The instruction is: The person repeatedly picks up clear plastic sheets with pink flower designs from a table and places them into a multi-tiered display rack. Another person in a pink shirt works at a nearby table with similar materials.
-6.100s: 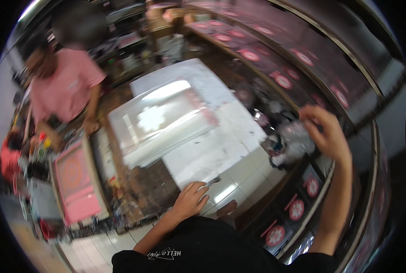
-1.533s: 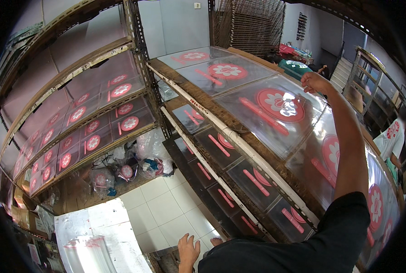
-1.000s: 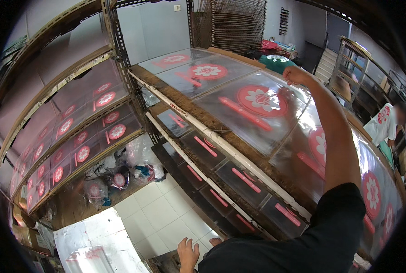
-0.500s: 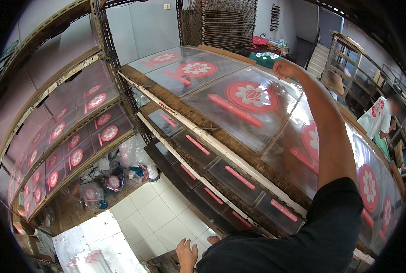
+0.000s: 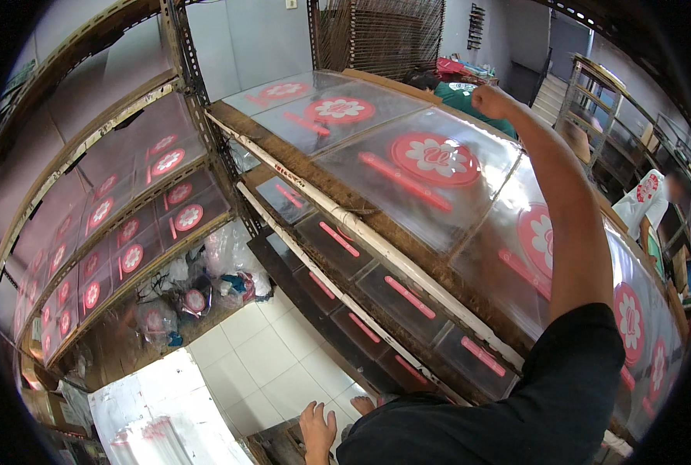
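Your right hand (image 5: 491,99) has travelled farther along the top of the rack than it was a moment ago, and your view has swung a little to the right with it, so the left shelves now sit closer to the rim. Your arm stretches out across the top shelf, and the hand is curled into a loose fist at the far edge of the clear printed sheet (image 5: 430,167), the one with a red flower disc and a red bar. The fist rests at that sheet's far right corner; you cannot tell from here whether the fingers pinch the film or only press on it. More sheets of the same kind lie edge to edge along the top shelf (image 5: 376,232), to the left of this one and under your forearm.

Your left hand (image 5: 317,425) lies low at the bottom of the view, fingers spread flat and relaxed on the corner of a dark wooden surface, grasping nothing. Just to its left lies a white table (image 5: 151,411) with clear film on it. Below the top shelf, darker trays with red bars fill the lower tier (image 5: 345,256), and the left rack (image 5: 128,232) holds rows of small red discs. White tiles cover the floor (image 5: 275,364)
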The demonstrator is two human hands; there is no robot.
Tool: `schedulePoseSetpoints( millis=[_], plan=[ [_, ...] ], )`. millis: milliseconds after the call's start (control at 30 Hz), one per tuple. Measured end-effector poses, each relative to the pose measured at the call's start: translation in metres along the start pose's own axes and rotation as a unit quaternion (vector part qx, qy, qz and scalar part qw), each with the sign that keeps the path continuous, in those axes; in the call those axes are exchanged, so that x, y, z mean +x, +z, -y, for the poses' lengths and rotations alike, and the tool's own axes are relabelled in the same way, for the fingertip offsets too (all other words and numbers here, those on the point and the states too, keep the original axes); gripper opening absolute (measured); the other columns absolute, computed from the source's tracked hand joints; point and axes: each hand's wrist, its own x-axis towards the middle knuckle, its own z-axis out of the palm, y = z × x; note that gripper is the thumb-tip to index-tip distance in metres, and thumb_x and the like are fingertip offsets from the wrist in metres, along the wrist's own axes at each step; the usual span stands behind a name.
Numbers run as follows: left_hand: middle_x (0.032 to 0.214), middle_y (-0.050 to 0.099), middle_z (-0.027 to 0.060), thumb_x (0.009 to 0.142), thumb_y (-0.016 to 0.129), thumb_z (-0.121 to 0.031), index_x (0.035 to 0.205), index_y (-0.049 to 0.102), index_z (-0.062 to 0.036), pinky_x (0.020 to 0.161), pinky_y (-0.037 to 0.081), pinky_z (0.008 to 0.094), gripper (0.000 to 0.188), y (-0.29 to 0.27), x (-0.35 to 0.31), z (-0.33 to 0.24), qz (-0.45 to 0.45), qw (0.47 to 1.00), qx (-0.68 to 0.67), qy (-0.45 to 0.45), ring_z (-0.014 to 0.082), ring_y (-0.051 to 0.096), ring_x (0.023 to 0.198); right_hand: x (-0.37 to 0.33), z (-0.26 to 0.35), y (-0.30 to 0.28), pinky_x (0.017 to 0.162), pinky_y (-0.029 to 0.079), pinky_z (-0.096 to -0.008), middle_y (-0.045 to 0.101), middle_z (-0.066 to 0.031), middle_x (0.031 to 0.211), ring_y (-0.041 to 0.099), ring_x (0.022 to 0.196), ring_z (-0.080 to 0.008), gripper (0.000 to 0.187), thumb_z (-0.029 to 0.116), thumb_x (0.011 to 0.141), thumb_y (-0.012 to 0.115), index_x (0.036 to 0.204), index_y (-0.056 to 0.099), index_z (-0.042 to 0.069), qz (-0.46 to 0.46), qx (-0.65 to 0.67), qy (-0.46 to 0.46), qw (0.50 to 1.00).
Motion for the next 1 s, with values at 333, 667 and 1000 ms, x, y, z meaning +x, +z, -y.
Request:
schedulePoseSetpoints(
  millis=[333,667,1000],
  plan=[
    [0.130,0.057,0.0215,0.087,0.068,-0.018,0.117,0.065,0.0019,0.103,0.041,0.0493,0.037,-0.016,-0.030,-0.021,-0.054,0.998,-0.011,0.009,0.0399,0.053,0.120,0.001,0.189,-0.092,0.076,0.051,-0.0387,0.070,-0.0141,0.093,0.066,0.086,-0.0236,0.017,0.015,0.089,0.058,0.097,0.065,0.002,0.040,0.101,-0.135,0.985],
    [0.132,0.054,0.0236,0.086,0.069,-0.015,0.119,0.063,0.0036,0.105,0.040,0.0474,0.038,-0.047,-0.142,-0.045,-0.158,0.984,-0.043,-0.076,0.0409,0.051,0.122,-0.121,0.479,-0.151,0.088,0.052,-0.0461,0.070,-0.0171,0.108,0.067,0.102,-0.0357,0.028,0.013,0.086,0.055,0.111,0.067,0.006,0.076,0.105,-0.456,0.880],
    [0.138,0.047,0.0291,0.088,0.066,-0.014,0.121,0.061,0.0063,0.108,0.036,0.0512,0.039,-0.065,-0.299,-0.046,-0.276,0.939,0.010,-0.203,0.0461,0.042,0.129,-0.353,0.666,-0.035,0.088,0.054,-0.0464,0.067,-0.0189,0.113,0.066,0.106,-0.0359,0.027,0.014,0.091,0.058,0.114,0.065,0.004,0.123,0.446,-0.619,0.635]
  ],
)
